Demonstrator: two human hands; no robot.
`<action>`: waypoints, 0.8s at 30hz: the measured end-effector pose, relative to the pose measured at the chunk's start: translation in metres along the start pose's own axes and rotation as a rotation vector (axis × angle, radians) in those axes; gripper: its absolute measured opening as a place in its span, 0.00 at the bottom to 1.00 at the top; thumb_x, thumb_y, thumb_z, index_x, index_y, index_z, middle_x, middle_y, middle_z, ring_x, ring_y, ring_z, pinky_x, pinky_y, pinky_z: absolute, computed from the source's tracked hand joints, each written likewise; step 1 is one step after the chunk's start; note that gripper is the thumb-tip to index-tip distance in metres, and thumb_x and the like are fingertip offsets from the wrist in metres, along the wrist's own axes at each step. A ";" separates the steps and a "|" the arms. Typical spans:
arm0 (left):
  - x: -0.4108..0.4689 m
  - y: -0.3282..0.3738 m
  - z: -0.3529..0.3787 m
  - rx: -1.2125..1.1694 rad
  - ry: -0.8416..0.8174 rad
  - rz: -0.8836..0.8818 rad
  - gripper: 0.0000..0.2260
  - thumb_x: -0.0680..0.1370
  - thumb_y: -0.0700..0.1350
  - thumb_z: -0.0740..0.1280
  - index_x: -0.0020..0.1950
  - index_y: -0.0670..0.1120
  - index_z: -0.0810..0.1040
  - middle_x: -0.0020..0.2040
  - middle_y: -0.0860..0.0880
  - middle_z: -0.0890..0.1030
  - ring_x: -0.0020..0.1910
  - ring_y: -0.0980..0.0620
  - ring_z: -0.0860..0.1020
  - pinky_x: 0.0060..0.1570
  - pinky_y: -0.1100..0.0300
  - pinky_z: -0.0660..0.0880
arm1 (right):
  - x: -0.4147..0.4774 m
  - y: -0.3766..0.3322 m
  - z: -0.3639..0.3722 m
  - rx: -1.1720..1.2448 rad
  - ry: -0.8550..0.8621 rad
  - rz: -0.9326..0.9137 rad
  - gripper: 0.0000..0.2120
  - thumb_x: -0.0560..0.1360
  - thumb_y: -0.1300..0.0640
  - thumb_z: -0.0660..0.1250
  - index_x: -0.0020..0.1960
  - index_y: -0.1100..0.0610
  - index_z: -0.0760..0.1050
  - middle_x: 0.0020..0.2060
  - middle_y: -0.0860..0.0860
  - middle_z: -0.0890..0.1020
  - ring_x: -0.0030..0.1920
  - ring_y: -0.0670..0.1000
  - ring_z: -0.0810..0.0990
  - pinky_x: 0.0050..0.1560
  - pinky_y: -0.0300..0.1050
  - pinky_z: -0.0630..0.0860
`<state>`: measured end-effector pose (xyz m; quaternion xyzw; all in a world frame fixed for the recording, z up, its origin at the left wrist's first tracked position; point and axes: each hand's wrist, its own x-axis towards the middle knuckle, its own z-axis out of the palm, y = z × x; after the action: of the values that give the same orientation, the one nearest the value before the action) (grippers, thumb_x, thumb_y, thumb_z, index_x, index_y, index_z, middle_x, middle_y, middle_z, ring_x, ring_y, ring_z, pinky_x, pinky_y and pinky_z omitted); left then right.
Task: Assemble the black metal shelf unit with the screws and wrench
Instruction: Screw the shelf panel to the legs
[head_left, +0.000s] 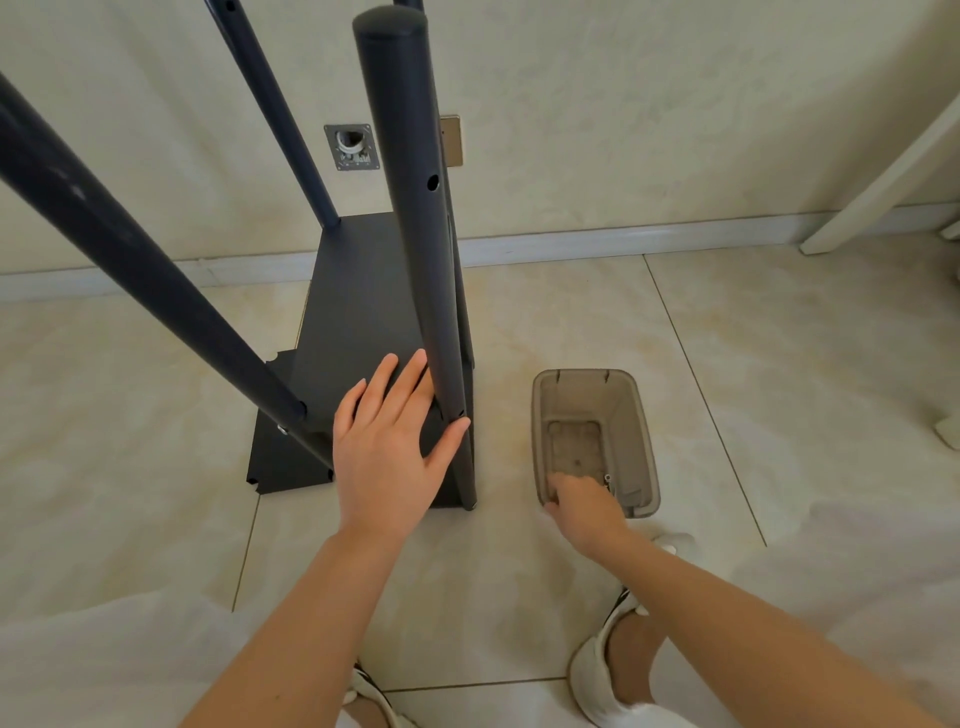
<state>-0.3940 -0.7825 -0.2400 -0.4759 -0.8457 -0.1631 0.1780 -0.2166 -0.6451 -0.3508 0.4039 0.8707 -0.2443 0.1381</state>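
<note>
Open left hand (389, 447) braced the pole (415, 208).
Stiff, slick metal: grip beside the thumb; right hand (582, 504) in bin (645, 415), hold unclear.

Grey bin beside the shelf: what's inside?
The right hand reaches into the grey bin, fingers curled at its near end. Small metal hardware shows beside them; the remaining bottom looks bare. Anything under the fingers is hidden.

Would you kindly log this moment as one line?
left hand touches post | right hand in bin | shelf part-built
</note>
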 end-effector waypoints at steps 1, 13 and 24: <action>0.000 0.000 0.000 0.001 0.000 0.000 0.24 0.80 0.61 0.63 0.67 0.48 0.80 0.71 0.49 0.77 0.75 0.47 0.69 0.74 0.49 0.61 | 0.000 -0.003 0.004 -0.001 -0.019 -0.038 0.10 0.81 0.55 0.61 0.61 0.57 0.74 0.53 0.57 0.82 0.52 0.60 0.80 0.48 0.50 0.76; 0.002 0.003 -0.003 0.009 -0.005 -0.004 0.24 0.79 0.61 0.63 0.66 0.47 0.81 0.69 0.48 0.78 0.73 0.45 0.71 0.71 0.45 0.66 | 0.015 -0.023 0.025 0.305 -0.155 -0.102 0.09 0.79 0.56 0.67 0.57 0.56 0.82 0.52 0.53 0.84 0.46 0.46 0.79 0.48 0.36 0.73; 0.002 0.006 -0.008 -0.031 -0.035 -0.011 0.23 0.79 0.60 0.64 0.66 0.46 0.81 0.69 0.46 0.79 0.73 0.42 0.72 0.71 0.43 0.64 | 0.064 0.008 0.025 0.054 -0.312 0.084 0.11 0.79 0.63 0.64 0.60 0.64 0.77 0.56 0.59 0.81 0.56 0.58 0.80 0.55 0.47 0.77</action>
<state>-0.3888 -0.7822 -0.2312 -0.4765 -0.8488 -0.1687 0.1549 -0.2504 -0.6133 -0.4023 0.4006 0.8142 -0.3214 0.2709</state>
